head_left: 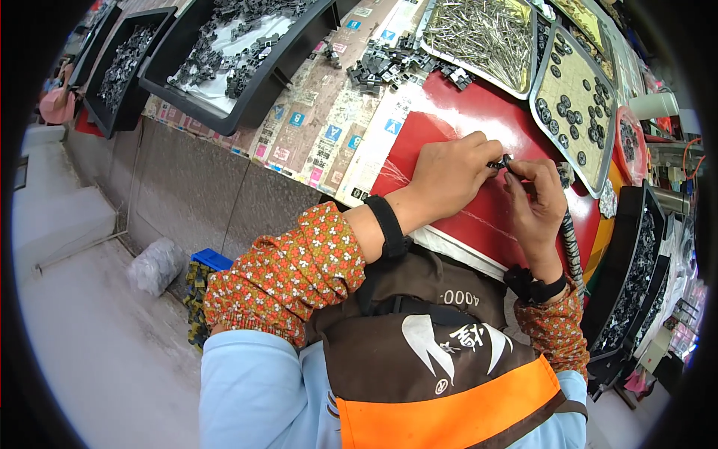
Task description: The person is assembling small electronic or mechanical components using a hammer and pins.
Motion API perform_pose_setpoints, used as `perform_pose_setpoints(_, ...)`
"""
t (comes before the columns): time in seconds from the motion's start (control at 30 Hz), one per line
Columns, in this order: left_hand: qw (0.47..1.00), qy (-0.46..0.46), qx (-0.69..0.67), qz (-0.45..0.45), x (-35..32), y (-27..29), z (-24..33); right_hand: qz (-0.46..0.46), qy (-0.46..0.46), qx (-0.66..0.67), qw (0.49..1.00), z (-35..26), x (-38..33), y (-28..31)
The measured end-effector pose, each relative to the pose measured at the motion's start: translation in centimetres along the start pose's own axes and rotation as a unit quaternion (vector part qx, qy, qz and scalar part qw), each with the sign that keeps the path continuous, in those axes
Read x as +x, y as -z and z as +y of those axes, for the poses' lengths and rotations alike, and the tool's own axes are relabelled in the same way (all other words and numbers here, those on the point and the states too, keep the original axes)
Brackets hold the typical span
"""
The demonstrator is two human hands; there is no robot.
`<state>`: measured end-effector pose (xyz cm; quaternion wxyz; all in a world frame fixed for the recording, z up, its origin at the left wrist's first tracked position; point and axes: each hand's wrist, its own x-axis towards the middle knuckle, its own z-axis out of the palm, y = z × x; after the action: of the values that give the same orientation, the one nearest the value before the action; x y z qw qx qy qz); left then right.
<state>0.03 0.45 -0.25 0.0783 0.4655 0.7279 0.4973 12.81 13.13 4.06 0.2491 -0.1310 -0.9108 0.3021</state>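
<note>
Over the glossy red board [441, 105], my two hands meet at a small dark part [497, 163] with a shiny bit on its right side. My left hand [455, 173] pinches the part from the left, its fingers closed. From the right, the thumb and fingers of my right hand [540, 196] close on the same part. It is too small to name its kind. Beyond my left hand lies a loose pile of small black and metal pieces [385, 66]. Past my right hand is a tray [540, 112] with several black round knob-like pieces.
A metal tray of thin silver pins [482, 37] stands at the far side. Large black bins [250, 93] of small dark parts line the left. More black bins [628, 277] stand at right, near a red bowl [632, 142]. A dark striped hose [572, 243] runs beside my right wrist.
</note>
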Motion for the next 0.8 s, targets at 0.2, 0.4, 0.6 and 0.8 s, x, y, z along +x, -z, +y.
perform_pose_setpoints(0.2, 1.000, -0.004, -0.006, 0.007, 0.1, -0.4, -0.3, -0.009, 0.104, -0.136, 0.985, -0.1, -0.4, 0.1)
perform_pose_setpoints(0.4, 1.000, -0.002, 0.001, 0.001, -0.3, -0.2, -0.5, -0.038, 0.199, -0.289, 0.935, -0.8, -0.3, -0.4)
perform_pose_setpoints(0.6, 1.000, 0.003, -0.002, -0.003, -0.1, -0.2, -0.2, -0.018, 0.063, -0.076, 0.995, 1.1, -0.9, 0.8)
perform_pose_setpoints(0.8, 1.000, 0.005, -0.011, 0.002, 0.0, -0.2, -0.2, -0.071, -0.080, 0.015, 0.994, -0.2, -0.2, 0.8)
